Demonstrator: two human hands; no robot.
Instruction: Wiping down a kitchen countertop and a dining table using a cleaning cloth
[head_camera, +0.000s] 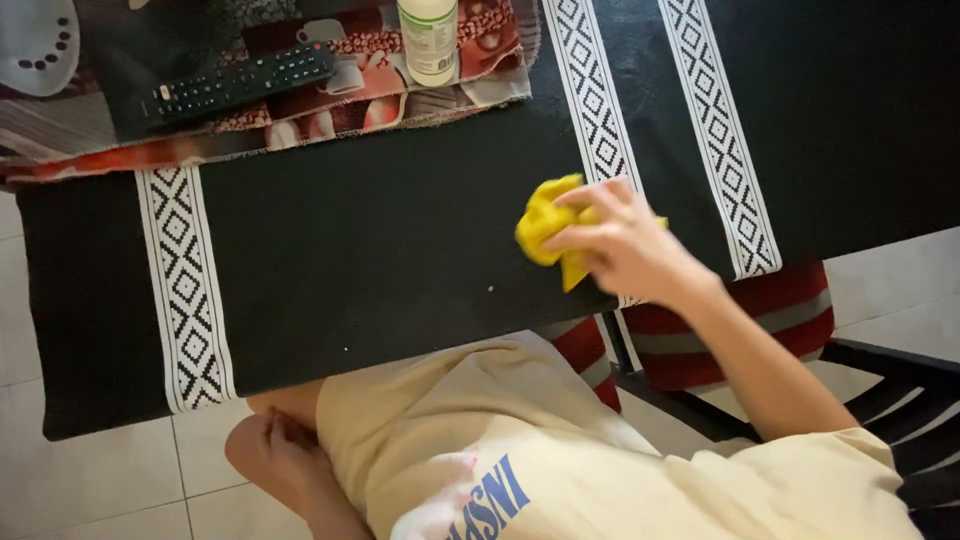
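My right hand (625, 245) grips a crumpled yellow cloth (545, 225) and presses it on the black tablecloth (380, 250), close to the table's near edge and on one of the white diamond-patterned bands (600, 110). My left hand (280, 450) rests low beside my leg, below the table edge, fingers curled with nothing seen in it.
At the table's far side lies a patterned placemat (330, 105) bearing a black remote control (240, 82) and a white bottle with a green label (428, 40). A red-striped chair cushion (790, 320) sits under the right table edge. Pale floor tiles (100, 480) lie below.
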